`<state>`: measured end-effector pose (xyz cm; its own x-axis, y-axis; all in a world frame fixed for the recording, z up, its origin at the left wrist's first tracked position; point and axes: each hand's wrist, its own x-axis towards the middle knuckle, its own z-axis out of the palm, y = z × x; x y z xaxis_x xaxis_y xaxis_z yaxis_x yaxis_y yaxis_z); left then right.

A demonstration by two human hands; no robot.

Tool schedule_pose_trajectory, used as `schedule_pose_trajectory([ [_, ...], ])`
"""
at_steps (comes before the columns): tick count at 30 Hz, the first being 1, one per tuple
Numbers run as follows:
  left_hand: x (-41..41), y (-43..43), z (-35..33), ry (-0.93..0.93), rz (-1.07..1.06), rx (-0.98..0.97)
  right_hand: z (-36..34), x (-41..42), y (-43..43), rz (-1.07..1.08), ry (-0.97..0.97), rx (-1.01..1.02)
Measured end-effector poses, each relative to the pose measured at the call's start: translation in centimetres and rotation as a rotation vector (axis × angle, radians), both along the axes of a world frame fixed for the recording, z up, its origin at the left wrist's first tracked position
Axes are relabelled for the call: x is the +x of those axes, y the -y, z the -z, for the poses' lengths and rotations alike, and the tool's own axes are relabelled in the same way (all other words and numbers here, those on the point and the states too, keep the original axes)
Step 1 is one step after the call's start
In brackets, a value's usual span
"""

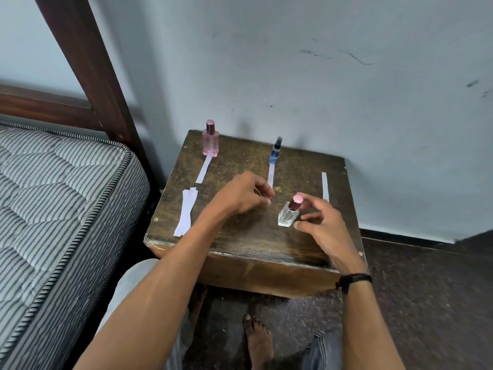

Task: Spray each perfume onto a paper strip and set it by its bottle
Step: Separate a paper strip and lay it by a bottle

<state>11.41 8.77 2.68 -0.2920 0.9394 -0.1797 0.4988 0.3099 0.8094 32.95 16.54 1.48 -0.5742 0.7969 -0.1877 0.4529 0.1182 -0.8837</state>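
Observation:
On the small wooden table (240, 244) a pink perfume bottle (210, 141) stands at the back left with a paper strip (204, 169) in front of it. A slim blue spray bottle (276, 152) stands at the back middle, also with a strip (270, 174) before it. A clear bottle with a pink cap (289, 213) stands nearer to me. My right hand (322, 225) hovers around it, thumb by its base and forefinger by its cap, not gripping. A third strip (325, 185) lies behind that hand. My left hand (245, 194) hangs loosely curled, holding nothing.
A pile of spare paper strips (186, 209) lies along the table's left edge. A striped mattress (53, 209) and a dark wooden bedpost (88, 62) stand close on the left. The wall is right behind the table. My bare foot (257, 340) is on the floor below.

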Motion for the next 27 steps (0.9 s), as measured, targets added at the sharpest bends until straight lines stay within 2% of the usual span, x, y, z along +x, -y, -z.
schedule_pose_trajectory([
  [6, 1.5, -0.4, 0.9, -0.043, 0.098, -0.005, 1.0, -0.2, -0.5, -0.088, 0.070, 0.032],
  [18, 2.4, -0.9, 1.8, -0.075, 0.060, 0.062, 1.2, -0.2, -1.3, -0.098, 0.093, 0.099],
  [27, 3.7, -1.2, 2.2, 0.125, 0.075, 0.202, 1.0, -0.1, -2.0, -0.025, 0.028, 0.132],
])
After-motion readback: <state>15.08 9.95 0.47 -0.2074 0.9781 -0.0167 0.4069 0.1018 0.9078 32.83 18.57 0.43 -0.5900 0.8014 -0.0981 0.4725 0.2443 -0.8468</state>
